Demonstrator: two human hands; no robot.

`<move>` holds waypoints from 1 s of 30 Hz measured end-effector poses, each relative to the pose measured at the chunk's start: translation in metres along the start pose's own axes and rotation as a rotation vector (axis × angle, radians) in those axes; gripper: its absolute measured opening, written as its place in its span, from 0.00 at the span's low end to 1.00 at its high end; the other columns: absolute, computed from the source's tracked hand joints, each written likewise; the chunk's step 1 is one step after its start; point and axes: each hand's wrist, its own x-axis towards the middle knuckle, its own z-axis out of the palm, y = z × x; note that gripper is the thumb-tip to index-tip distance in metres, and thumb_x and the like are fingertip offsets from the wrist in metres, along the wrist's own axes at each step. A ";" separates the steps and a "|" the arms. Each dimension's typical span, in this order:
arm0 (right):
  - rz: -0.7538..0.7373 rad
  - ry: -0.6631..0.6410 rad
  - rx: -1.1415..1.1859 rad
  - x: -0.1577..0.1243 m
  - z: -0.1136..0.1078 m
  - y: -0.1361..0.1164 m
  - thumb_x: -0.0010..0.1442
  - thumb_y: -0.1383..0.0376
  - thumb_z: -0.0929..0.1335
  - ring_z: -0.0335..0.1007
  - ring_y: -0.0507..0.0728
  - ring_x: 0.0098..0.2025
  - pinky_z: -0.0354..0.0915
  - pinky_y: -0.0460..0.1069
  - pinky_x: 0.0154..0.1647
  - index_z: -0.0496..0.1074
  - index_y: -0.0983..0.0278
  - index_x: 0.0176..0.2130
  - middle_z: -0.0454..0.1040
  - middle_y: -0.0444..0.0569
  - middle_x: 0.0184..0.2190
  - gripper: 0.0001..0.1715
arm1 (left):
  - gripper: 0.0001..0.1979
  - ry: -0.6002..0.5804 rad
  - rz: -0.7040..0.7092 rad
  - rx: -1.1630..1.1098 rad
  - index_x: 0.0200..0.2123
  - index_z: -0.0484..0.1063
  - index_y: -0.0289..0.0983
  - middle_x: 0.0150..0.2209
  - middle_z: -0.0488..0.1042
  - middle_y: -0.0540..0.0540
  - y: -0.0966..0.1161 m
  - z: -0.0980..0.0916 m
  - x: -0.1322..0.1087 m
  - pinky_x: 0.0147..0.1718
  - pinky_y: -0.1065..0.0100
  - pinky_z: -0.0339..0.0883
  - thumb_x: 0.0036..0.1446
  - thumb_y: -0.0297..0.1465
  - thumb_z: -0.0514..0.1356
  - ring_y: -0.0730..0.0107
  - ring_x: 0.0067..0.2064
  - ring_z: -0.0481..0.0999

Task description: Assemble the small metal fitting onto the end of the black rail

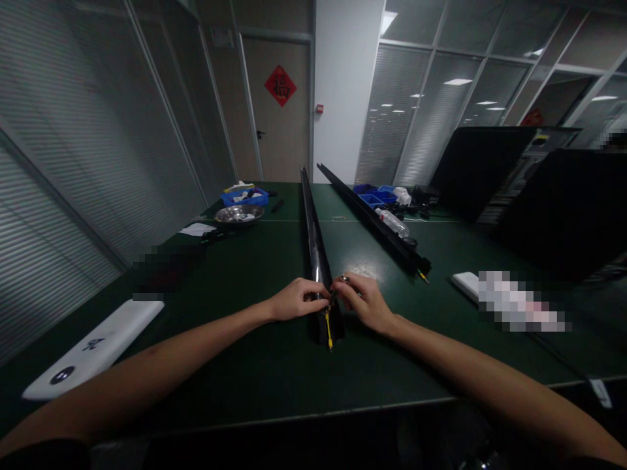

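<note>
A long black channel-shaped rail [313, 238] runs lengthwise down the table, its near end under both hands. My left hand [296, 300] reaches in from the left, thumb and fingers bent together at that end; what they pinch is too small and dark to name. From the right, my right hand [367, 303] has its fingers closed on a small shiny metal part [345, 279]. Below the fingertips, a short yellow wire [328, 329] with a metal tip hangs over the rail's near end.
Another black rail [372, 219], also with a wire end, lies to the right beside a plastic bottle [392, 223]. Blue bins [371, 200] stand behind it. A metal bowl [240, 214] and blue tray [245, 198] sit far left. A white device [98, 349] lies near my left forearm.
</note>
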 end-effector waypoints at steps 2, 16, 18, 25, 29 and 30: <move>-0.003 -0.009 0.007 0.000 0.000 0.000 0.75 0.52 0.63 0.65 0.53 0.25 0.61 0.48 0.30 0.72 0.63 0.35 0.67 0.42 0.25 0.22 | 0.12 0.003 0.012 0.005 0.42 0.80 0.32 0.32 0.74 0.48 0.000 0.000 0.000 0.30 0.73 0.59 0.68 0.35 0.61 0.73 0.29 0.68; 0.012 -0.019 0.024 -0.001 0.002 0.008 0.75 0.52 0.64 0.65 0.52 0.27 0.62 0.48 0.31 0.74 0.64 0.38 0.68 0.43 0.26 0.21 | 0.11 0.011 0.023 0.008 0.41 0.79 0.32 0.33 0.75 0.48 0.000 0.000 0.000 0.30 0.74 0.60 0.67 0.34 0.61 0.73 0.30 0.69; 0.012 -0.023 0.027 0.000 0.002 0.007 0.75 0.52 0.64 0.65 0.52 0.26 0.61 0.48 0.31 0.74 0.63 0.38 0.68 0.42 0.26 0.21 | 0.11 0.014 0.034 0.006 0.40 0.79 0.32 0.32 0.74 0.48 -0.002 0.001 0.000 0.30 0.74 0.59 0.67 0.34 0.61 0.73 0.30 0.69; -0.027 -0.008 -0.007 0.001 0.000 0.005 0.76 0.54 0.64 0.64 0.52 0.27 0.61 0.48 0.32 0.72 0.63 0.32 0.67 0.42 0.26 0.23 | 0.11 0.007 0.036 0.005 0.40 0.79 0.32 0.31 0.73 0.49 -0.003 0.000 0.001 0.29 0.74 0.58 0.67 0.34 0.61 0.73 0.29 0.68; -0.041 -0.006 -0.013 0.002 -0.001 0.005 0.76 0.53 0.64 0.64 0.52 0.27 0.61 0.47 0.32 0.73 0.64 0.32 0.67 0.42 0.26 0.24 | 0.11 0.003 0.035 0.005 0.40 0.79 0.32 0.31 0.72 0.49 -0.002 0.000 0.001 0.30 0.74 0.59 0.68 0.35 0.61 0.73 0.30 0.69; -0.043 -0.003 -0.009 0.002 -0.001 0.005 0.76 0.53 0.64 0.64 0.51 0.27 0.61 0.47 0.32 0.73 0.64 0.32 0.67 0.42 0.26 0.24 | 0.11 0.001 0.034 0.002 0.40 0.79 0.32 0.31 0.73 0.49 -0.002 0.000 0.000 0.29 0.74 0.59 0.68 0.35 0.61 0.73 0.30 0.69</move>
